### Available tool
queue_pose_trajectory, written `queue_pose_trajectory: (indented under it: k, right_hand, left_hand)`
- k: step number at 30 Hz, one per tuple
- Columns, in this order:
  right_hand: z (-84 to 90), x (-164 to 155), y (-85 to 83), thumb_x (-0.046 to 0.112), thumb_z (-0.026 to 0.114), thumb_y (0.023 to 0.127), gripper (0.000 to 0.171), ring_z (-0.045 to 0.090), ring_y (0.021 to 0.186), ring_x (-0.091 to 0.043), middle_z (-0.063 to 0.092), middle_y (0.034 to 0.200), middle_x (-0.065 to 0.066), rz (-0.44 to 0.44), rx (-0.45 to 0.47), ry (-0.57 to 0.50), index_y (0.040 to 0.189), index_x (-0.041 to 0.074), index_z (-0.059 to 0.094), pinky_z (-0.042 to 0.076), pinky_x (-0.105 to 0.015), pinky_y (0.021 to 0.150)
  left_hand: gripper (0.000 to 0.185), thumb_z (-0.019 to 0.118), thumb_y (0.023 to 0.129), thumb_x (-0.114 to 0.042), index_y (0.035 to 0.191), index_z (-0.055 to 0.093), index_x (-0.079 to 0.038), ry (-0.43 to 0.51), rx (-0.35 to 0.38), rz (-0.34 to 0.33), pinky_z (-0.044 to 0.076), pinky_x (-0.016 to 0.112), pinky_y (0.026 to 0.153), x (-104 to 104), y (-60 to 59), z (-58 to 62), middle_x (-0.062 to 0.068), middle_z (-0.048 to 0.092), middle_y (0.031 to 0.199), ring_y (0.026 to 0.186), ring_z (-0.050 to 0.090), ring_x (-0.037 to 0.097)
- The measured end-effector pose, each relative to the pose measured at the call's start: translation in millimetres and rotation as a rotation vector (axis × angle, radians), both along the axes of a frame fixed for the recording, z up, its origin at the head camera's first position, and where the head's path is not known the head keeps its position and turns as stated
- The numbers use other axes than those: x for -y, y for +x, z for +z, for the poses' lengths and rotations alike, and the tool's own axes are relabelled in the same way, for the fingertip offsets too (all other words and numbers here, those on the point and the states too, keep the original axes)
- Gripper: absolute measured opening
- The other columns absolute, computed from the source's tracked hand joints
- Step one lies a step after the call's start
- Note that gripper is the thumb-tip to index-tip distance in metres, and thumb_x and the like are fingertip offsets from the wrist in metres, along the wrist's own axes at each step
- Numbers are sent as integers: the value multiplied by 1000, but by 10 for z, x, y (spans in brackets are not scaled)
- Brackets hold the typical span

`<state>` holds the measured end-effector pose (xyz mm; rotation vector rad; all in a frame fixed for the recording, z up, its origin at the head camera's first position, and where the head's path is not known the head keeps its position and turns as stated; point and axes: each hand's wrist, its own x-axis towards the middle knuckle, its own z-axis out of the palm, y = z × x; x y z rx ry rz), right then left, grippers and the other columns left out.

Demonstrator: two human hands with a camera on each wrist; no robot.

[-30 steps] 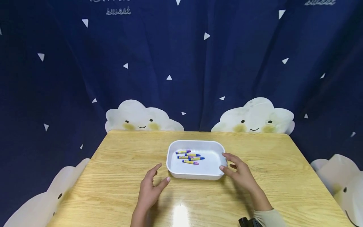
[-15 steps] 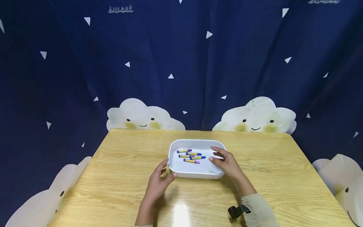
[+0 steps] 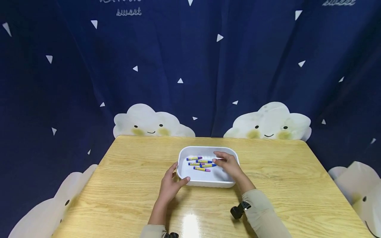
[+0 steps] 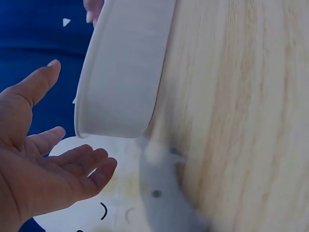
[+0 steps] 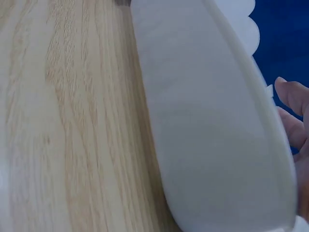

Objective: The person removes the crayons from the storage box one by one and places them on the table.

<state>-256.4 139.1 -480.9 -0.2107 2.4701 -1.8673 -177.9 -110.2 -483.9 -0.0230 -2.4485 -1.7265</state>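
A white rectangular tray sits on the wooden table, with several crayons in yellow wrappers lying in its left half. Their visible tips are purple, pink and blue. At the tray's front left corner is my left hand, thumb and fingers spread around the corner. The left wrist view shows that hand with loose fingers and nothing in its grasp. My right hand reaches over the right side into the tray. Its thumb and forefinger are apart, close to the blue-tipped crayon; the other fingers are partly hidden.
The wooden table extends around the tray. Behind it hangs a dark blue curtain with white triangles and clouds. Dark devices are strapped at both wrists over beige sleeves.
My right hand has moved left from the tray's right rim to beside the crayons. My left hand has come forward and right to the tray's corner. Tray and crayons stay in place.
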Motion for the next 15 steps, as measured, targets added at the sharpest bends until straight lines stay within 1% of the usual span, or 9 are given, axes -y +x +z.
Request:
queue_pose_trajectory:
  k: [2,4,7,9,12,15]
  right_hand:
    - [-28,24,-42,8,66,85,42,57,97,-28,53,121,-29,-6,19,-2,123,-5,56,48,-39,77]
    - [-58,40,-85,8,67,84,40,56,99,-29,54,119,-27,-16,35,18,122,-4,58,48,-41,79]
    - [-86,63,-145,9,68,84,40,53,105,-33,56,118,-25,-14,56,60,121,-2,59,45,-43,86]
    - [-99,74,-184,11,68,84,40,52,108,-35,57,118,-24,-11,74,94,121,-2,60,43,-45,88]
    - [-111,82,-232,13,69,84,41,51,110,-35,57,118,-24,-13,116,136,120,-3,60,42,-46,90]
    - [-119,87,-258,11,70,82,41,52,106,-33,57,116,-24,-11,147,182,119,-4,60,42,-44,89]
  left_hand:
    - [82,82,71,-23,138,41,-1,-13,0,-6,41,51,91,-13,-28,-18,23,42,136,112,47,44]
    - [85,83,70,-21,139,38,1,-1,2,-26,44,48,88,-21,-57,-36,24,43,134,110,50,42]
    - [89,83,69,-16,141,33,2,59,16,-69,49,39,81,-28,-104,-66,24,43,133,107,53,40]
    - [90,82,70,-12,142,31,2,102,28,-85,52,35,75,-31,-128,-79,25,44,132,106,55,41]
    - [92,82,69,-10,143,29,1,121,48,-88,52,31,73,-33,-151,-96,25,46,130,105,55,40]
    - [92,82,69,-11,143,28,1,115,69,-83,51,32,74,-24,-162,-107,26,48,126,103,56,39]
